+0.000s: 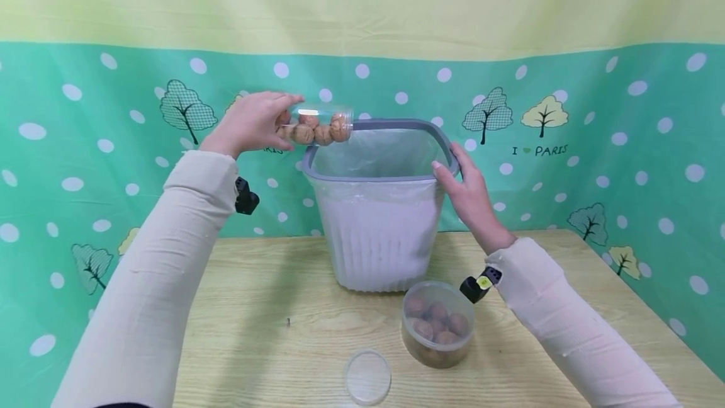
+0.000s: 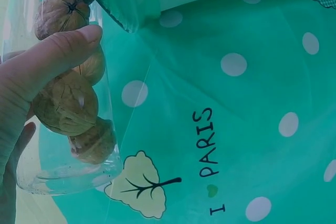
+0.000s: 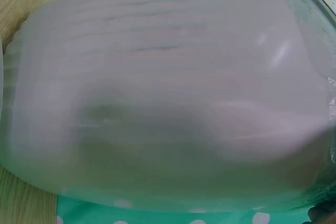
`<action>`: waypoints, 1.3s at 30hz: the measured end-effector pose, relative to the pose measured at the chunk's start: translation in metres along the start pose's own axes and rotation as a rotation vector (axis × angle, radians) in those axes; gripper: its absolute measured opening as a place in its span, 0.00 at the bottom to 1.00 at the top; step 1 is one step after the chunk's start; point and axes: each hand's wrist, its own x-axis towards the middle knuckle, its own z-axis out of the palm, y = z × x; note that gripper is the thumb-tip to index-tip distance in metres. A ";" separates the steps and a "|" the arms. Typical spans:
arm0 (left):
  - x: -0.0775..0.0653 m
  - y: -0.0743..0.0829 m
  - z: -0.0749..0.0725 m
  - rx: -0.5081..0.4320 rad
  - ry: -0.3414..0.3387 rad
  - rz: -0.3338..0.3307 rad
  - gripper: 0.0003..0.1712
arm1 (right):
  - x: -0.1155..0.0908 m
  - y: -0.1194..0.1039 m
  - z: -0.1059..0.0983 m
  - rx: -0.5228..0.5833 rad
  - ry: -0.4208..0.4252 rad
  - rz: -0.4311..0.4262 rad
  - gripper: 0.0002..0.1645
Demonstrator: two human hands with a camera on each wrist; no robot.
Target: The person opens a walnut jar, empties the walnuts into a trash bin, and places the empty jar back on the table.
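Walnuts (image 1: 323, 135) lie inside the clear jar (image 1: 325, 109), tipped sideways by the left rim of the lined wastebasket (image 1: 382, 238), the left hand (image 1: 255, 121) clasped around it! Opposite, the right hand (image 1: 469, 192) grips the rim; down on the table (image 1: 243, 332), a round tub (image 1: 435, 357) stands near a clear lid (image 1: 368, 378).

Two hands, one left hand (image 1: 255, 123) and one right hand (image 1: 469, 192); one wastebasket (image 1: 379, 232); one clear jar (image 2: 63, 179) with at least five walnuts (image 1: 323, 135); one round tub (image 1: 436, 359), at least five walnuts visible; one round lid (image 1: 368, 377); one bench (image 1: 249, 307).
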 end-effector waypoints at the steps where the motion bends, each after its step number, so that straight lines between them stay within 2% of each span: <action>1: 0.000 0.000 0.000 0.002 0.001 0.004 0.49 | 0.000 0.000 0.000 0.001 0.000 -0.001 0.42; 14: 0.007 0.004 0.000 0.026 0.050 0.072 0.47 | 0.002 0.001 -0.001 -0.001 -0.007 0.007 0.42; 22: 0.008 0.007 0.001 0.042 0.040 0.068 0.48 | 0.002 0.003 -0.001 0.010 -0.009 0.003 0.41; 27: 0.007 0.006 0.001 0.005 0.047 0.021 0.49 | 0.003 0.003 0.000 0.011 -0.009 0.008 0.41; 30: 0.006 0.005 0.000 -0.017 0.034 -0.001 0.49 | 0.002 0.003 0.000 0.010 -0.009 0.013 0.41; 39: 0.005 0.005 0.000 -0.002 -0.009 -0.004 0.49 | 0.002 0.002 -0.001 0.005 -0.007 0.015 0.42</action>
